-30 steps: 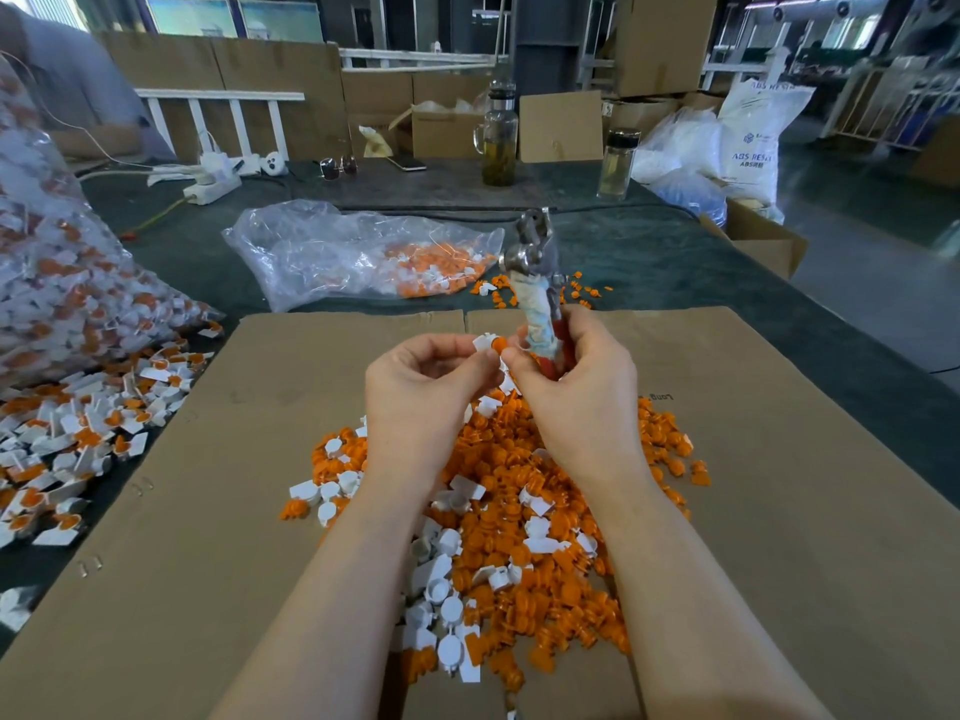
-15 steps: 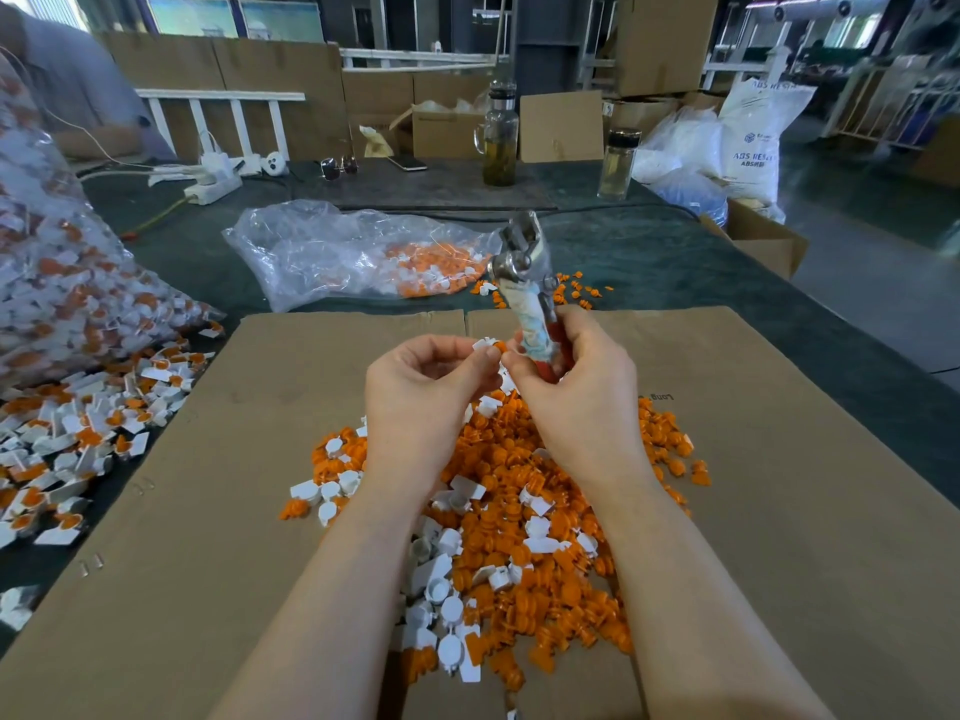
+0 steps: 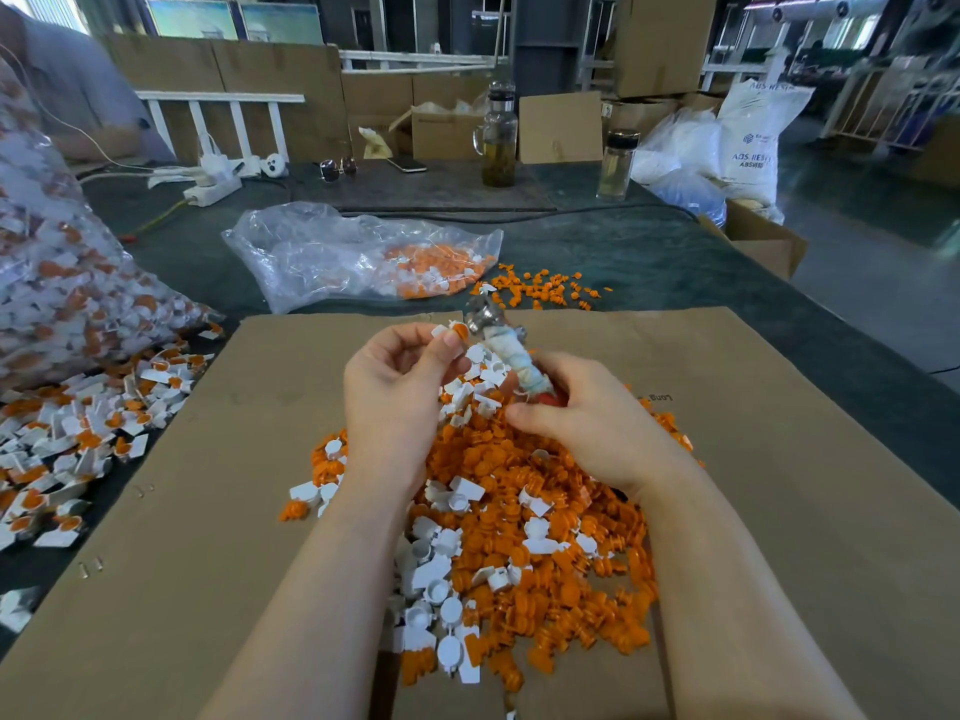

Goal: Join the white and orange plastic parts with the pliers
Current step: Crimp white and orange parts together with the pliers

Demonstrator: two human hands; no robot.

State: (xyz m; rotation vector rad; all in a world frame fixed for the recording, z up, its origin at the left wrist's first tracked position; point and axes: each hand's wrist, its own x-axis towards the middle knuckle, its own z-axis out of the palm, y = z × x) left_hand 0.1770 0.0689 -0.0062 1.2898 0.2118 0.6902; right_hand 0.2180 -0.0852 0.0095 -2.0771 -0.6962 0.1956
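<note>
over the cardboard sheet (image 3: 779, 511) on the worktop: left hand (image 3: 395, 402) pinches a white-and-orange part (image 3: 451, 332) against the pliers (image 3: 501, 345) tip.
right hand (image 3: 592, 428) wraps the cloth-bound handles, mostly hidden; pliers head blurred, bite unclear. loose parts pile (image 3: 519, 537) partly covered by forearms.

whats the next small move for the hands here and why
Probably squeeze the pliers shut. The left hand pinches a white and orange part right at the metal head, and the right hand grips the wrapped handles, so the piece looks placed for pressing.
</note>
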